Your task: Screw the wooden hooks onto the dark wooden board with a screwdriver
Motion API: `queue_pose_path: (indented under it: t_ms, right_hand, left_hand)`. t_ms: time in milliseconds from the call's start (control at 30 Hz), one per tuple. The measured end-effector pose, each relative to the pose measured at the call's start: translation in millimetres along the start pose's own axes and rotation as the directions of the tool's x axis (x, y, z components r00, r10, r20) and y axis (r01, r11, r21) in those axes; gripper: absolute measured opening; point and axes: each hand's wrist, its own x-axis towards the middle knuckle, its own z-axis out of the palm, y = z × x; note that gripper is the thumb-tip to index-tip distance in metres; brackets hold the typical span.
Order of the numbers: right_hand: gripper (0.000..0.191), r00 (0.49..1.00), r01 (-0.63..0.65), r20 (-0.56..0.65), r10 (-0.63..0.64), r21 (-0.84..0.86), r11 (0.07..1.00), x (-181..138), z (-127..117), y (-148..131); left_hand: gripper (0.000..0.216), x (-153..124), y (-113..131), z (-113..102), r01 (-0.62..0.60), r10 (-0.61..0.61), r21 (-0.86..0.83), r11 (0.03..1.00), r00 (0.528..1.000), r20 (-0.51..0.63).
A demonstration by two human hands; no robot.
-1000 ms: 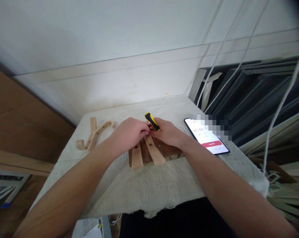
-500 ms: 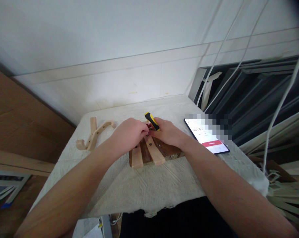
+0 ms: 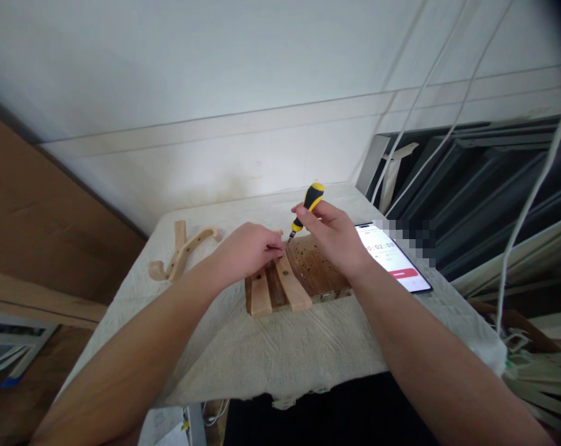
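The short screwdriver with a yellow-and-black handle (image 3: pixel 309 203), gripped in your right hand (image 3: pixel 339 238), stands tilted, handle up and leaning right, tip down at the far end of a pale wooden slat (image 3: pixel 292 288). That slat lies on a dark brown wooden board (image 3: pixel 318 272) dotted with small holes, beside a second pale slat (image 3: pixel 258 297).

Saw a pale quilted cloth (image 3: pixel 280 353) spread flat, its front edge hanging frayed. Noted a phone (image 3: pixel 396 263) lying face up on the right side of the cloth, screen lit, with a red bar across it. Found loose curved wooden pieces (image 3: pixel 182 254) lying crossed near the cloth's far left corner. Made out a white wall (image 3: pixel 215 80) behind, a brown board (image 3: pixel 39 217) at the left, dark metal frames (image 3: pixel 485 179) stacked at the right, and white cords (image 3: pixel 522 204) hanging in front of them.
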Motion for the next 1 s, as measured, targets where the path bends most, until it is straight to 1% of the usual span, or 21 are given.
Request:
queue_pose_path:
  t_ms: [100,233,433,667,1000]
  right_hand:
    - [0.034,0.999,0.049,0.006,-0.049,0.081,0.996,-2.9,1.8,-2.8]
    - [0.032,0.994,0.099,0.035,-0.103,0.088,0.991,-4.1,4.5,-1.8]
    - [0.027,0.987,0.13,0.09,-0.134,0.046,0.99,-3.8,6.2,2.7]
    - [0.025,0.983,0.144,0.118,-0.144,0.004,0.99,-4.6,7.7,4.0]
    - [0.023,0.977,0.19,0.112,-0.183,-0.055,0.98,-3.8,9.1,6.6]
  left_hand:
    - [0.019,0.2,-0.1,-1.3,0.014,-0.014,-0.016,1.0,1.0,0.0]
    - [0.021,1.6,-3.4,-0.2,0.037,-0.037,-0.013,0.999,0.999,0.014]
    - [0.027,2.8,-5.3,0.7,0.041,-0.041,-0.003,0.999,0.999,0.002]
    - [0.024,2.8,-7.0,2.1,0.04,-0.041,0.012,0.999,0.999,0.03]
    - [0.025,3.0,-5.2,3.7,0.035,-0.035,0.023,0.999,0.999,0.012]
